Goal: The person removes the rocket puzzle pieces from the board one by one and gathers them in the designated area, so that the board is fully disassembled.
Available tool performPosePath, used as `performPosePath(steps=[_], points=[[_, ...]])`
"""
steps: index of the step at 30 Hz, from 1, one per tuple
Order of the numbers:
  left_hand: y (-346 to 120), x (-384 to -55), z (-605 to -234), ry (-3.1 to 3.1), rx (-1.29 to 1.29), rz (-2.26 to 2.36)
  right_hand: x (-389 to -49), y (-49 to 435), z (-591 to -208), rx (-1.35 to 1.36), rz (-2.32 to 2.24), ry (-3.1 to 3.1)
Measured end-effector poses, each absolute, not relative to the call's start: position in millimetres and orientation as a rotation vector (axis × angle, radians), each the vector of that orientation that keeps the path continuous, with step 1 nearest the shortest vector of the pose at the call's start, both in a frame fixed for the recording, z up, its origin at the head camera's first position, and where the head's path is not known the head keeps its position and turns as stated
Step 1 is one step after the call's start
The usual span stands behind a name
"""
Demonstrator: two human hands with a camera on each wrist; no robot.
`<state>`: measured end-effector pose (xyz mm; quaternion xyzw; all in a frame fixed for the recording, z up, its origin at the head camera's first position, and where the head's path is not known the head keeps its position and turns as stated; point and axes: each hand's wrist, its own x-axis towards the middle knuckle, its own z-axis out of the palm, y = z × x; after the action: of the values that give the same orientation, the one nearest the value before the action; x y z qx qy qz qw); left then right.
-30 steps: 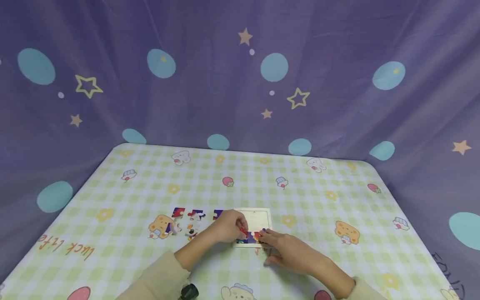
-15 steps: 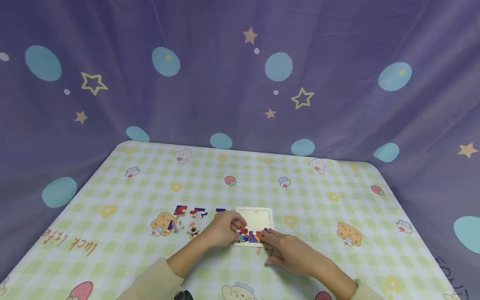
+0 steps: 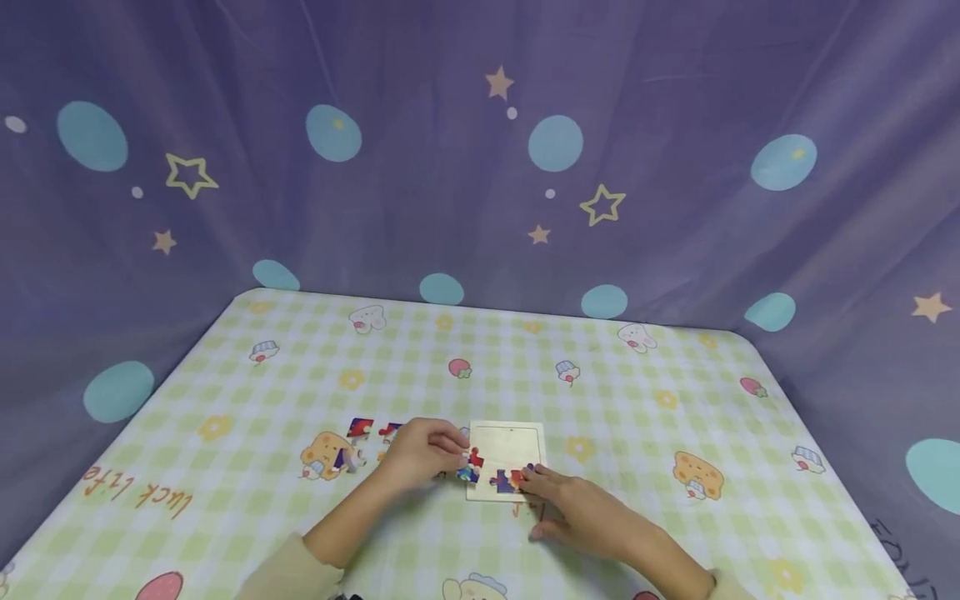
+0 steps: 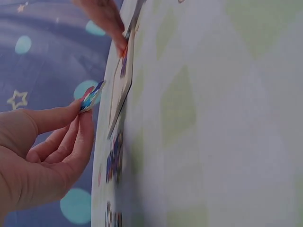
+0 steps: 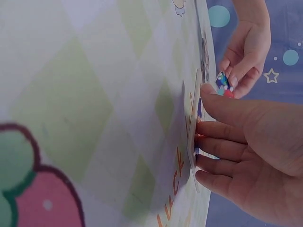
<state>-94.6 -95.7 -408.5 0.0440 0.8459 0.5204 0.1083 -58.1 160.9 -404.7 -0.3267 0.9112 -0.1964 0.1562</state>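
My left hand (image 3: 420, 454) pinches a red and blue jigsaw piece (image 3: 470, 467) between thumb and fingers, over the left edge of a pale puzzle tray (image 3: 506, 437). In the left wrist view that jigsaw piece (image 4: 91, 97) is tilted and lifted clear of the tray (image 4: 115, 99). A purple jigsaw piece (image 3: 504, 482) lies in the tray's lower part, with an orange-red one at its right, partly hidden by fingertips. Those fingertips belong to my right hand (image 3: 581, 510), whose fingers are fairly straight and rest on the tray's lower right corner.
Loose jigsaw pieces lie left of the tray, among them a red one (image 3: 360, 427) and a purple and white one (image 3: 348, 458); my left hand partly covers others. A checked cloth (image 3: 637, 417) covers the table. Behind it hangs a purple curtain (image 3: 420, 200).
My left hand has drawn back left from the tray, lifting the red and blue jigsaw piece away from the purple one. My right hand has stayed at the tray's corner.
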Motion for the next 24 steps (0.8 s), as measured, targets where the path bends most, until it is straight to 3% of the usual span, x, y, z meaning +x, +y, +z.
performPosePath(steps=[11, 24], points=[[-144.2, -80.3, -406.0, 2.393, -0.055, 1.641, -56.1, 162.1, -404.5, -0.963, -0.591, 2.596], [-201.0, -62.7, -397.3, 2.377, 0.053, 1.585, -56.1, 163.8, -404.8, -0.979, -0.596, 2.587]])
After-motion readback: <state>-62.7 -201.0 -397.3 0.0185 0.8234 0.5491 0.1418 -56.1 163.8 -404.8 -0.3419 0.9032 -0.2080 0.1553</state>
